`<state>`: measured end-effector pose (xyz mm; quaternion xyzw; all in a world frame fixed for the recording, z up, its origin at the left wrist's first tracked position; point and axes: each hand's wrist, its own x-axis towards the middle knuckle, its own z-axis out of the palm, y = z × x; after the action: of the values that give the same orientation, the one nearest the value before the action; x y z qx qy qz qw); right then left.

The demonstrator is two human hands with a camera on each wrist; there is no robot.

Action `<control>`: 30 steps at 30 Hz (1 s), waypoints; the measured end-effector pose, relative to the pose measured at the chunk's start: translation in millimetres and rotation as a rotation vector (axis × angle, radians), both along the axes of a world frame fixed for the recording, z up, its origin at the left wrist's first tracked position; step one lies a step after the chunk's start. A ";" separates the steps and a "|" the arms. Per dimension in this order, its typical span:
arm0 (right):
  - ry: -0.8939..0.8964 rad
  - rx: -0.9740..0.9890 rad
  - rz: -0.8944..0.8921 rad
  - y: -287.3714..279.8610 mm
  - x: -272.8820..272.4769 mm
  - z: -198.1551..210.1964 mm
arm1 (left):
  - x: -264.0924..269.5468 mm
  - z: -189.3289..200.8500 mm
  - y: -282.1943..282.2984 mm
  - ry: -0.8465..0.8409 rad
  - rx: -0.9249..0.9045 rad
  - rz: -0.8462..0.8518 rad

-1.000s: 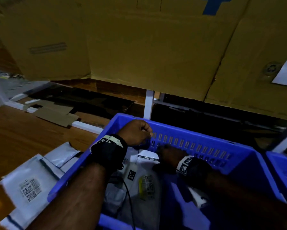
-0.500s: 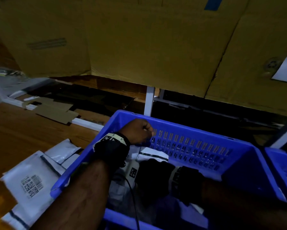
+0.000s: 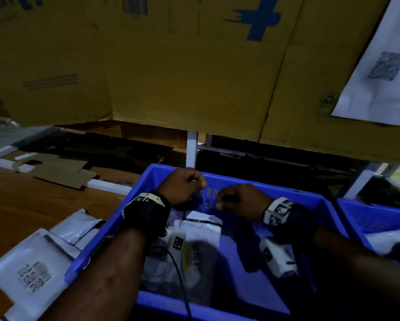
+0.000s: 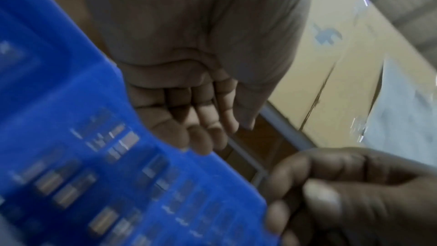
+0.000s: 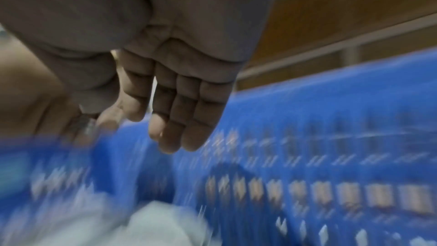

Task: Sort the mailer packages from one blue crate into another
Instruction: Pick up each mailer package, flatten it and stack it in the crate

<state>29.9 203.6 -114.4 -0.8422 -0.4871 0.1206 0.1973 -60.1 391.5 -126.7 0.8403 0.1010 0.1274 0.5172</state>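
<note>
The blue crate [image 3: 294, 194] stands in front of me with several white mailers [image 3: 201, 237] lying in its left half. My left hand [image 3: 187, 185] hovers at the crate's far rim, fingers loosely curled and holding nothing; the left wrist view shows its fingers [image 4: 201, 119] bare beside the slotted blue wall [image 4: 71, 137]. My right hand [image 3: 238, 200] is just to its right, above the far wall, also loosely curled. In the blurred right wrist view its fingers [image 5: 182, 115] hang relaxed and hold nothing over the crate [image 5: 331, 119].
A second blue crate [image 3: 379, 216] stands at the right with a white mailer [image 3: 393, 237] in it. More mailers [image 3: 32, 269] lie on the wooden table at the left. Large cardboard sheets [image 3: 182, 77] stand behind, with a white frame post [image 3: 191, 149] just past the crate.
My right hand has come up out of the mailers in the crate to the far wall, beside my left hand. The left hand has stayed at the far rim.
</note>
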 end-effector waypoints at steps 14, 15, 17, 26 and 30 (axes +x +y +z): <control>-0.007 0.266 -0.434 -192.5 19.7 112.6 | 32.5 89.5 -99.3 -0.108 0.239 -0.297; 0.004 0.267 -0.461 -206.0 20.1 113.8 | 38.0 96.3 -113.5 -0.119 0.234 -0.299; -0.012 0.250 -0.513 -232.4 24.4 113.5 | 50.6 107.3 -143.4 -0.153 0.264 -0.294; -0.167 0.014 -0.663 -351.7 75.6 90.2 | 113.5 133.5 -301.1 -0.170 0.445 -0.398; -0.281 -0.087 -0.637 -379.3 103.6 61.8 | 144.3 134.6 -360.4 -0.157 0.212 -0.427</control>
<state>133.6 -175.7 -52.6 -0.9678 -0.2167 -0.0434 0.1201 84.2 31.1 7.8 0.8797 -0.1332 0.0898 0.4476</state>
